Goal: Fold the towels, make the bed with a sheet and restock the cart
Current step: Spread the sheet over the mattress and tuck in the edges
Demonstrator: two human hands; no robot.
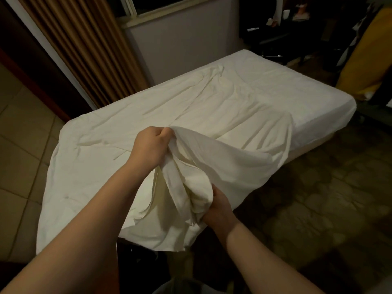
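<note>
Bed [331, 107]: sheet [212, 107] spread, rumpled, near corner untucked.
L hand [148, 146]: grips raised hem.
R hand [218, 205]: clutches bunched corner.
Left: smoothing, tucking, towels, cart.

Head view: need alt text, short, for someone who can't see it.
Two bare hands grip a bunched fold of a white sheet at the near end of a bed: the left hand holds it raised, the right hand clutches it lower down. The rest of the sheet lies wrinkled across the bed, with a tan curtain beyond.
</note>
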